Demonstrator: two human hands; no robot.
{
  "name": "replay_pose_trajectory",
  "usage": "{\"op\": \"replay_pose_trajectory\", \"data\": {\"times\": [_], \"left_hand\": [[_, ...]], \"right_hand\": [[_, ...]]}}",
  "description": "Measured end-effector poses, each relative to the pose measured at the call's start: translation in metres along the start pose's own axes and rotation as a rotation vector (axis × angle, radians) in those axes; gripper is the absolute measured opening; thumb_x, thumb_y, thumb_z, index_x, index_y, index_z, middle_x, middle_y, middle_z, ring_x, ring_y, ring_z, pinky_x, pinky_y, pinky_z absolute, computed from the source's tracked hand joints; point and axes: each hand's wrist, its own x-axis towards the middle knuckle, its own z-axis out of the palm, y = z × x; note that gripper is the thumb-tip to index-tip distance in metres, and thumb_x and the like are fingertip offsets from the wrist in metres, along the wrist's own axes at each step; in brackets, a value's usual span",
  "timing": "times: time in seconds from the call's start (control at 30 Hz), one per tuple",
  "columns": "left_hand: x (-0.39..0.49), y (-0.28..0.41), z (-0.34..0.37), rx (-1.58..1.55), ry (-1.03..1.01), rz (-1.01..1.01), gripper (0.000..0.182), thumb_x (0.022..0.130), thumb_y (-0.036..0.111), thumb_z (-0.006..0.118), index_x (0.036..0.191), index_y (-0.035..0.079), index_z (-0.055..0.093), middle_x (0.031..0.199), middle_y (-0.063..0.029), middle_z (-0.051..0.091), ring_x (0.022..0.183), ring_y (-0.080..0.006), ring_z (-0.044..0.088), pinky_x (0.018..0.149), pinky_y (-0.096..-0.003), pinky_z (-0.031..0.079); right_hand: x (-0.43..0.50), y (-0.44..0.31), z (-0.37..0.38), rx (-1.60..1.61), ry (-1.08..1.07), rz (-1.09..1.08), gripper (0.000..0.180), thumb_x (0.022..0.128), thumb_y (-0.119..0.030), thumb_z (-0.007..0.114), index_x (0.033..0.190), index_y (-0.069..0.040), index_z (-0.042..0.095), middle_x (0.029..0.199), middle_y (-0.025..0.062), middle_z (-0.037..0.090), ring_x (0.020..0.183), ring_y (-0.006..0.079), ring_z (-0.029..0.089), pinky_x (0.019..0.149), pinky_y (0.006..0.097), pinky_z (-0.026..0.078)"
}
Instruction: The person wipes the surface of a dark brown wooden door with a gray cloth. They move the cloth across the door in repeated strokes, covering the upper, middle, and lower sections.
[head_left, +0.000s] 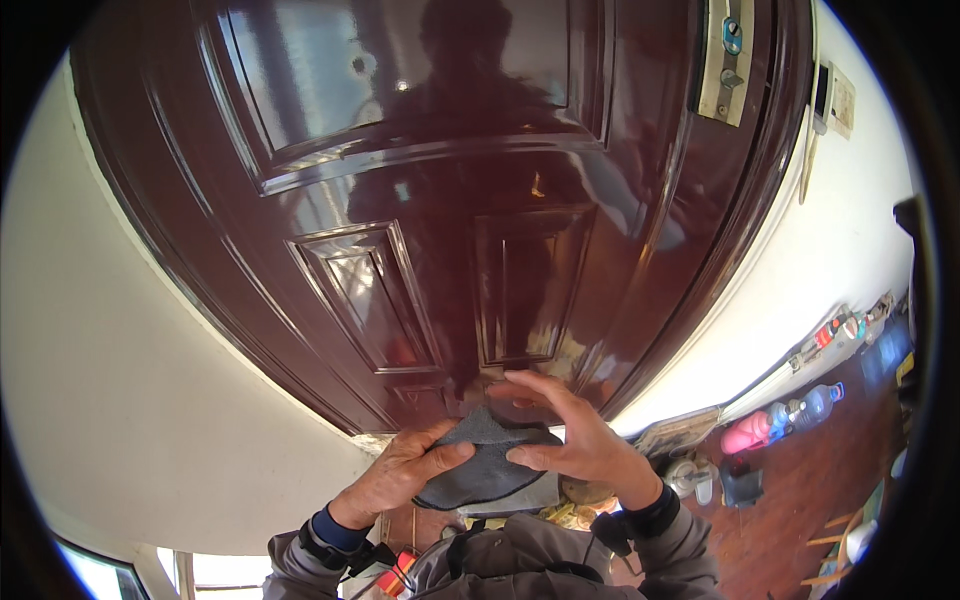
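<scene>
In front of my waist is a dark grey folded piece of fabric (487, 480), with a peaked upper edge and a rounded lower edge. My left hand (416, 465) grips its left side, thumb on top and fingers partly hidden behind. At its right side is my right hand (577, 435); the thumb lies against the fabric while the other fingers spread apart above it. Beyond both hands stands a glossy dark red panelled door (442, 195). A metal lock plate (724, 67) with a turn knob is at the door's upper right.
Pale walls (172, 360) flank the door. A switch plate (840, 101) is on the right wall. Along that wall's foot stand a pink bottle (746, 433) and a large clear-blue bottle (817, 405). A wooden stool (847, 544) is at lower right, on a reddish floor (787, 480).
</scene>
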Motion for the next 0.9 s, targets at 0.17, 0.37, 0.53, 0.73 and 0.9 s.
{"op": "replay_pose_trajectory", "data": {"times": [0.17,0.37,0.53,0.73,0.9], "left_hand": [[0.003,0.004,-0.008,-0.154,0.001,0.027,0.042,0.102,0.031,0.063,0.130,-0.001,0.061,0.113,-0.0038,0.067,0.105,-0.0106,0.057,0.096,-0.0271,0.045],[0.010,0.001,-0.007,-0.268,0.174,0.074,0.041,0.102,0.029,0.062,0.128,-0.002,0.062,0.115,-0.0040,0.068,0.106,-0.0123,0.059,0.097,-0.0266,0.045],[0.022,-0.018,0.008,-0.345,0.257,0.074,0.040,0.103,0.029,0.061,0.129,-0.002,0.061,0.112,-0.0027,0.067,0.102,-0.0096,0.058,0.092,-0.0253,0.047],[0.033,-0.030,0.045,-0.205,0.339,0.102,0.043,0.103,0.033,0.061,0.130,0.000,0.060,0.109,-0.0002,0.064,0.097,-0.0077,0.054,0.085,-0.0228,0.046],[0.035,-0.026,0.061,-0.272,0.400,0.207,0.039,0.101,0.027,0.064,0.130,0.002,0.057,0.109,-0.0006,0.064,0.097,-0.0080,0.056,0.084,-0.0224,0.048]], "right_hand": [[-0.004,0.009,-0.023,-0.085,-0.426,0.407,0.049,0.088,-0.030,0.080,0.121,0.001,0.061,0.101,0.0088,0.066,0.095,0.0179,0.062,0.085,0.0309,0.049],[-0.019,0.026,-0.009,0.338,0.042,0.430,0.035,0.089,-0.025,0.079,0.109,0.000,0.063,0.089,-0.0018,0.060,0.084,0.0061,0.053,0.072,0.0250,0.045],[-0.001,0.044,0.012,-0.109,0.391,0.372,0.026,0.087,-0.015,0.076,0.102,0.000,0.062,0.077,0.0034,0.065,0.070,0.0111,0.063,0.064,0.0276,0.049],[0.008,0.050,0.034,-0.410,0.542,0.230,0.037,0.084,-0.018,0.075,0.107,0.002,0.054,0.080,0.0228,0.067,0.078,0.0419,0.069,0.067,0.0428,0.055],[0.001,0.049,0.047,-0.157,0.455,0.008,0.045,0.088,-0.011,0.072,0.126,0.003,0.052,0.098,0.0215,0.066,0.085,0.0324,0.070,0.070,0.0393,0.056]]}}
